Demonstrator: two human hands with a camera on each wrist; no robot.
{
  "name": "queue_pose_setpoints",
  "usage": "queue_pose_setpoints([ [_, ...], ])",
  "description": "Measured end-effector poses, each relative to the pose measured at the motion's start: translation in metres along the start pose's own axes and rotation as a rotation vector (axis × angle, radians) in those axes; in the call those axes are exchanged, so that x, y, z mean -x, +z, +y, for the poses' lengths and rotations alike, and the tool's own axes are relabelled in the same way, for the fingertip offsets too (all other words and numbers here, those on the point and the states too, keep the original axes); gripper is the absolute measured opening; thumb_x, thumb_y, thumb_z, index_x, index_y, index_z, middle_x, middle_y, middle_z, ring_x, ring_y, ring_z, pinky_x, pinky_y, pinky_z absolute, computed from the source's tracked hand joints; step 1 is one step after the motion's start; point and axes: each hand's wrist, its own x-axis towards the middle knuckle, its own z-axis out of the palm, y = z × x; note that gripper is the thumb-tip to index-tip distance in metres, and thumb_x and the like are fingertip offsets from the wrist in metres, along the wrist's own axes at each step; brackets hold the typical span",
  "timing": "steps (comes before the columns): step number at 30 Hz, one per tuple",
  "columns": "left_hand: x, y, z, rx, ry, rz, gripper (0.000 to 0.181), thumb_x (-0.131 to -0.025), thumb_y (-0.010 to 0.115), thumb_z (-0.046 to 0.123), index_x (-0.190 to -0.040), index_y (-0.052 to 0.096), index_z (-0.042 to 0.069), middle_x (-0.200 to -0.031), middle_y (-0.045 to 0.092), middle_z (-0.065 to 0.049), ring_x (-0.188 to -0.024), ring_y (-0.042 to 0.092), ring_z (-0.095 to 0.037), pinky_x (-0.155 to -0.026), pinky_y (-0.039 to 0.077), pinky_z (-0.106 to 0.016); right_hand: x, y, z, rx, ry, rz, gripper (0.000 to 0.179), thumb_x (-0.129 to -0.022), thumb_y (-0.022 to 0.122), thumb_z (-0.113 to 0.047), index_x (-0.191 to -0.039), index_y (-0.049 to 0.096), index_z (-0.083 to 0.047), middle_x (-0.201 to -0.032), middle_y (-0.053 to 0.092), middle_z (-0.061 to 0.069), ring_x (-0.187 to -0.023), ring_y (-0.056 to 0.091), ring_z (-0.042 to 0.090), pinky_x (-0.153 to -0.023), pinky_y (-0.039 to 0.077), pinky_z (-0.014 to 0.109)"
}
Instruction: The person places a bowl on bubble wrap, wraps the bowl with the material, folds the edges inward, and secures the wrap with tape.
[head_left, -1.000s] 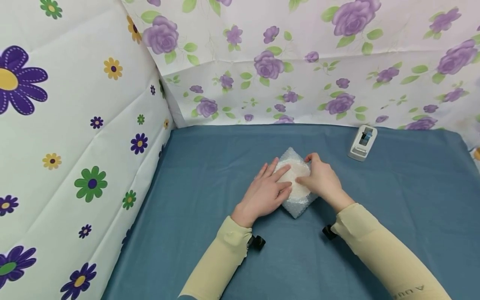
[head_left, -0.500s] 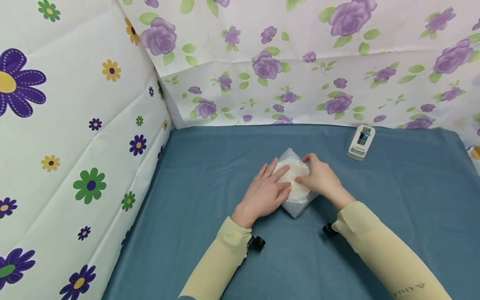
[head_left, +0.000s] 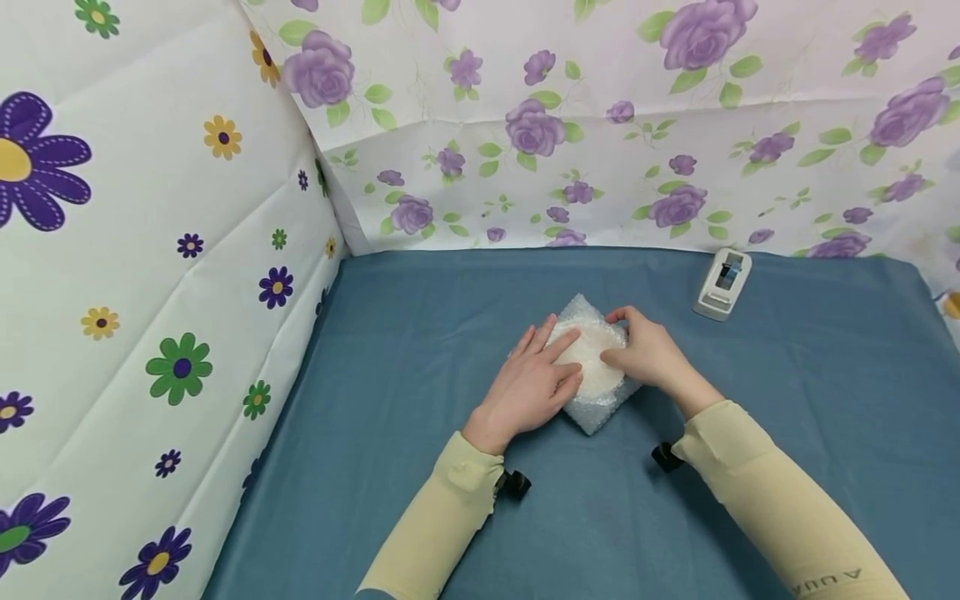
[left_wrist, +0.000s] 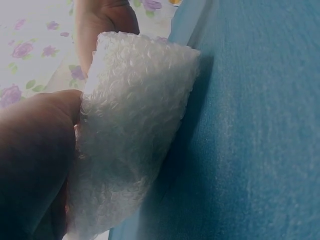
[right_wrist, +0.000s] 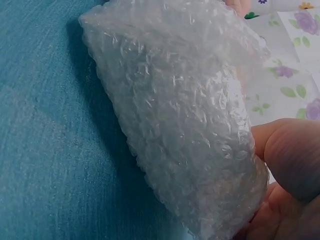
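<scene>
A parcel in clear bubble wrap lies cornerwise on the blue cloth, with a pale round area showing at its centre. My left hand rests flat on its left side, fingers spread across the pale area. At the right corner my right hand pinches the parcel, thumb on top and fingers bent around the edge; the fingertips beneath are hidden. The left wrist view shows the thick bubbled side close up. In the right wrist view, the thumb presses against the bubble wrap.
A white tape dispenser stands on the cloth at the back right. Blue cloth covers the table. A sheet with purple roses hangs along the back, and a flowered sheet closes off the left.
My right hand has shifted slightly to the right, its thumb drawing back from the parcel's centre, so more of the pale round area shows. My left hand stays in place.
</scene>
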Motion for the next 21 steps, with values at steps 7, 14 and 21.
queue_pose_setpoints([
  [7,0.000,0.001,-0.003,0.016,0.000,-0.007,0.043,-0.118,0.042,0.041,-0.138,0.076,0.024,-0.173,0.034,0.001,-0.165,0.008,-0.031,-0.132,0.008,-0.050,0.003,-0.001,-0.001,-0.020,-0.003,-0.020,0.064,-0.102,0.071,-0.036,-0.152,0.048,-0.003,-0.107,0.064,0.021,-0.081,0.062,0.030,-0.068,0.051,0.043],
  [14,0.001,0.001,-0.008,0.060,-0.022,-0.010,0.041,-0.116,0.046,0.042,-0.146,0.067,0.023,-0.174,0.033,0.002,-0.165,0.004,-0.028,-0.132,0.007,-0.050,0.006,-0.003,0.001,-0.057,-0.012,-0.037,0.076,-0.107,0.064,-0.044,-0.164,0.035,-0.004,-0.147,0.053,0.034,-0.125,0.061,0.048,-0.093,0.056,0.059],
  [21,0.000,-0.001,-0.016,0.205,0.001,0.054,0.038,-0.115,0.054,0.036,-0.145,0.063,0.016,-0.172,0.037,-0.002,-0.165,0.001,-0.021,-0.132,0.002,-0.044,0.013,-0.012,0.009,-0.132,-0.027,0.005,0.075,-0.109,0.061,-0.046,-0.167,0.034,-0.009,-0.153,0.053,0.028,-0.135,0.056,0.049,-0.100,0.054,0.063],
])
